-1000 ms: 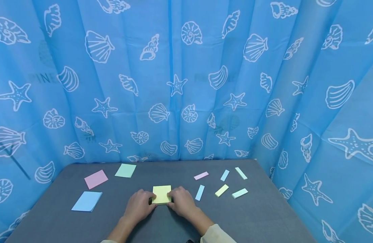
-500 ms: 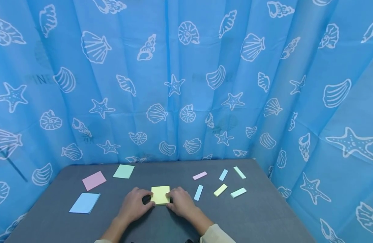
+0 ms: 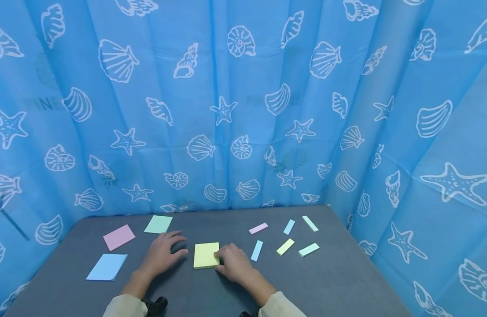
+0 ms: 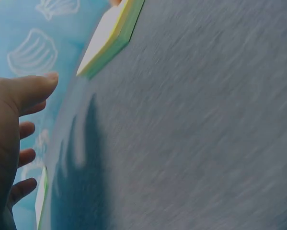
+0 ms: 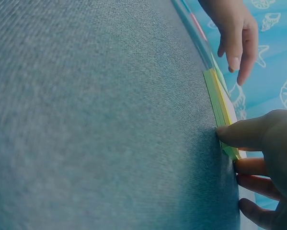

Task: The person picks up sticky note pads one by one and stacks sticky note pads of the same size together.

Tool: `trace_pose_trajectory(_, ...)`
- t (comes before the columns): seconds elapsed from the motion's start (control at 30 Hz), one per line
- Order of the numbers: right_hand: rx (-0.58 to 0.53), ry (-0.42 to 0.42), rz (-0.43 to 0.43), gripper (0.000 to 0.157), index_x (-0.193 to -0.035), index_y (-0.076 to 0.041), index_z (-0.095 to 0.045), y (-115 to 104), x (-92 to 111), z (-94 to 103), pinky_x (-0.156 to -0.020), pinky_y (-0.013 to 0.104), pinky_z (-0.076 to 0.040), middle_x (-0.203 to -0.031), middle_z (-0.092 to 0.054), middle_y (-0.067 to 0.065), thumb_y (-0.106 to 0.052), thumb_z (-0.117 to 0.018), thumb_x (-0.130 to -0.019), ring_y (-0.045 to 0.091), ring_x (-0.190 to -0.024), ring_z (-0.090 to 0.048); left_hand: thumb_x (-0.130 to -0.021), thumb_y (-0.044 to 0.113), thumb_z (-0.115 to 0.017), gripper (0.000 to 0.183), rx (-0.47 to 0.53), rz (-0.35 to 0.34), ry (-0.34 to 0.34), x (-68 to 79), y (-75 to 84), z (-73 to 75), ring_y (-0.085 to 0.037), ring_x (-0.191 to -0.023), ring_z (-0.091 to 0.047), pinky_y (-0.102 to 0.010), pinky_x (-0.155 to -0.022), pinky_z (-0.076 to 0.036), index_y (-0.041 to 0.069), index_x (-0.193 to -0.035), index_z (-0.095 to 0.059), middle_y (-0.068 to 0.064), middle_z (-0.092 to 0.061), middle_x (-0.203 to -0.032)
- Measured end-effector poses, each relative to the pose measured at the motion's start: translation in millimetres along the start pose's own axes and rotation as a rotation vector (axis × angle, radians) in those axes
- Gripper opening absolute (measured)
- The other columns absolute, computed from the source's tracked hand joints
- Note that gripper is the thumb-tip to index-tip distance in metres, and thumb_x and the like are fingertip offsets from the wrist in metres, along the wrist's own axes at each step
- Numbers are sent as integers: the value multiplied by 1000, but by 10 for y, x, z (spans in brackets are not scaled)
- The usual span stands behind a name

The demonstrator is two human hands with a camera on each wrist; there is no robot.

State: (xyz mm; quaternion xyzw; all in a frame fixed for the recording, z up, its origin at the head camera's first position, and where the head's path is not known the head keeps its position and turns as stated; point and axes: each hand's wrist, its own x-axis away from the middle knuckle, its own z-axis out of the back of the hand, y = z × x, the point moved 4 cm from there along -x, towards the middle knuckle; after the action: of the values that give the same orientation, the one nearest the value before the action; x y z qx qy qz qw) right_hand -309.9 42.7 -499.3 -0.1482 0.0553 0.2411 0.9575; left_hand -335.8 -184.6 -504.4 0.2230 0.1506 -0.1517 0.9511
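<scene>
A square pad of yellow sticky notes (image 3: 206,255) lies on the grey table, with greenish layers at its side in the wrist views. My right hand (image 3: 234,263) is at its right edge; the thumb (image 5: 241,134) and curled fingers hold the near right corner. To the left of the pad, my left hand (image 3: 161,256) hovers apart from it with spread, relaxed fingers, holding nothing. Its shadow falls on the cloth in the left wrist view. Close beyond the left hand lies a green square note pad (image 3: 158,224).
At the left lie a pink pad (image 3: 119,237) and a blue pad (image 3: 107,267). Several narrow strip pads lie at the right, among them a pink strip (image 3: 258,228), a blue strip (image 3: 257,251) and a yellow strip (image 3: 285,247). A blue shell-print curtain (image 3: 223,154) closes the back.
My left hand has let go of the yellow pad and moved left and away toward the green pad. The right hand stays at the yellow pad. The head view has shifted slightly.
</scene>
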Motion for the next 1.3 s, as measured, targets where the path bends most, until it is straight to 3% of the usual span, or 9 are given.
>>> trace_pose_trajectory(0.2, -2, -13, -5, 34, -113, -13, -73, -17, 17, 31, -86, 35, -49, -109, -69, 0, -28, -79, -83, 15, -102, -59, -82, 36, -78, 55, -52, 15, 10, -48, -241, 41, -45, -128, -42, -68, -99, -31, 13, -130, -62, -20, -48, -142)
trace_pose_trajectory(0.43, -8, -16, -10, 34, -114, -14, -73, -25, 23, 37, -88, 35, -49, -110, -69, -1, -27, -78, -84, 15, -103, -59, -81, 42, -76, 75, -115, 86, -47, -95, -439, 30, -49, -132, -34, -69, -101, -27, 6, -141, -50, -27, -39, -145)
trace_pose_trajectory(0.7, -17, -26, -19, 35, -115, -13, -72, -9, 23, 20, -88, 37, -49, -111, -68, 1, -28, -78, -84, 17, -104, -58, -78, 54, -74, 96, -98, 188, -132, -155, -550, 21, -55, -136, -20, -70, -105, -15, -3, -146, -38, -32, -26, -150)
trace_pose_trajectory(1.0, -4, -25, 8, 34, -116, -13, -72, -43, 14, 14, -88, 38, -49, -112, -68, 1, -26, -78, -84, 17, -105, -58, -75, 71, -65, 107, -67, 293, -227, -94, -666, 45, -59, -136, -6, -72, -104, -4, -5, -145, -36, -34, -19, -152)
trace_pose_trajectory(1.3, -10, -18, -1, 34, -116, -13, -72, -17, 36, 32, -87, 37, -49, -112, -68, 1, -27, -77, -85, 16, -104, -58, -79, 74, -58, 103, -104, 287, -267, -98, -628, 13, -59, -136, -9, -72, -104, -2, -2, -146, -37, -32, -24, -151)
